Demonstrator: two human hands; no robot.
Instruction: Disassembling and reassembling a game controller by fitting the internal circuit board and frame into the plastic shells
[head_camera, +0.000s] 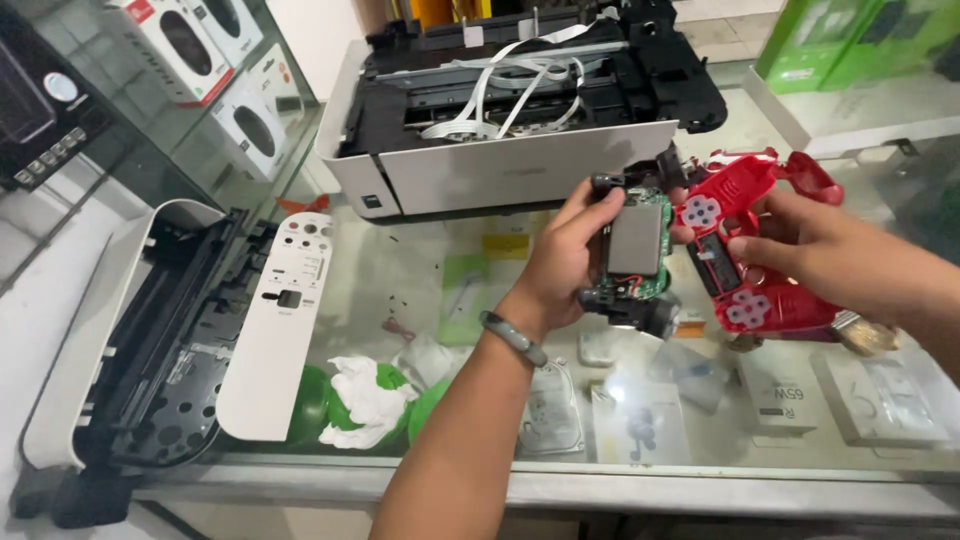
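Observation:
My left hand (565, 262) grips the inner part of a taken-apart game controller (634, 250): a green circuit board with a grey battery pack and black handles, held upright above the glass counter (400, 280). A grey bracelet sits on that wrist. My right hand (800, 250) holds the red controller shell (740, 240) right beside it, inner face toward me, with its button pads showing. The two halves touch or nearly touch along their edges.
An opened white and black printer (500, 110) with loose white ribbon cables stands at the back. Its removed cover and panel (190, 330) lie at the left. A white cloth (365, 400) on green objects sits near the front. A brush (865, 335) lies under my right forearm. Small packaged goods show beneath the glass.

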